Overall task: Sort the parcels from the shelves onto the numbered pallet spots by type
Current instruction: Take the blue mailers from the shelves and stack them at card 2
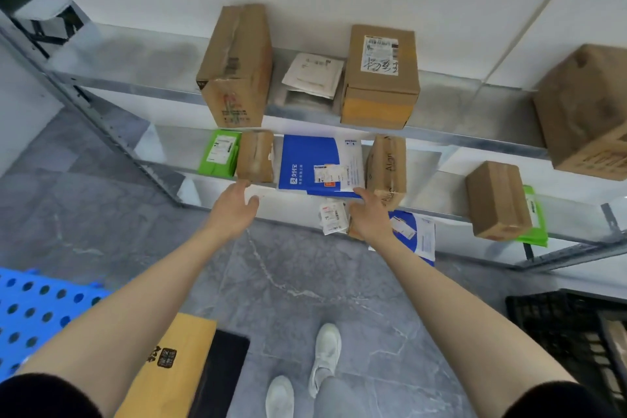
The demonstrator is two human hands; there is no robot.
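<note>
Both arms out toward the middle shelf (436,164). Hands are apart.

- Left hand (234,205): fingers relaxed and spread, holding nothing. Tips are at the near edge of the small box (255,156); can't tell if they touch it.
- Right hand (369,215): fingertips on the near right corner of the blue mailer (315,163). Can't tell if they pinch it or only touch it.
- Blue mailer lies flat on the middle shelf, between the small box on its left and the tan box (386,170) on its right. Green mailer (220,154) is left of the small box.
- Top shelf: tall box (234,68), white envelope (312,76), labelled box (380,78).
- Floor, near left: blue pallet (34,309) and yellow box (176,363).
</note>
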